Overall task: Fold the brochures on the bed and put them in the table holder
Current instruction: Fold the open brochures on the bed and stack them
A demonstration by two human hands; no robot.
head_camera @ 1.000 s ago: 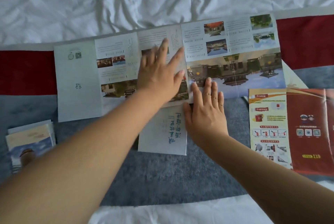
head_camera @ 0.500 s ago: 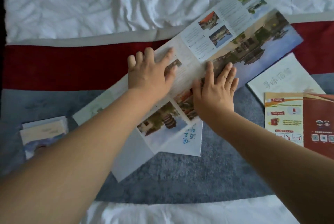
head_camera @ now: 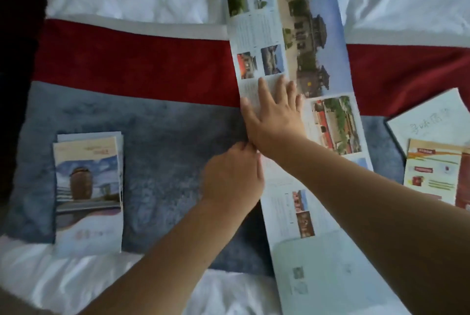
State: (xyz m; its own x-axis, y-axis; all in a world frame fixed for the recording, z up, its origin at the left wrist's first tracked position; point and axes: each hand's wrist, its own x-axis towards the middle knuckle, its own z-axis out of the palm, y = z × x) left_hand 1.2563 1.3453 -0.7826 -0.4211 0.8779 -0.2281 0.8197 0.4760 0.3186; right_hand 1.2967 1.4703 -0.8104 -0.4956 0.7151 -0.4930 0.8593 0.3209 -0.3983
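1. Across the red-and-grey plush bed runner [head_camera: 152,65]: long unfolded photo-printed paper brochure [head_camera: 318,35], laid lengthwise.
2. Pressed flat by right hand [head_camera: 274,116], fingers straight and spread.
3. Left hand [head_camera: 234,177] at its left edge, knuckles up; grip impossible to tell.
4. Well left, stack of folded brochures [head_camera: 87,192]; right, white paper leaflet [head_camera: 429,121], orange-red leaflet [head_camera: 432,174].

The brochure [head_camera: 318,35] has swung from crosswise to lengthwise, left hand [head_camera: 231,177] moved to its edge.
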